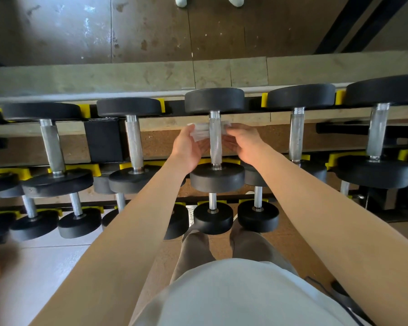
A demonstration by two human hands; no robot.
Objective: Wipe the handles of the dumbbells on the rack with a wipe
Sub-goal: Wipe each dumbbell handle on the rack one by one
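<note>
Head view: the rack (104, 142) carries a row of dumbbells. The middle dumbbell (214, 101) lies straight ahead, and its handle (215, 137) runs lengthwise away from the body. The left hand (186, 147) and right hand (247, 144) flank it, equally near. Each pinches one end of the wipe (199, 134), which passes behind the handle's far part. Wiping likely means sliding it along that axis.
</note>
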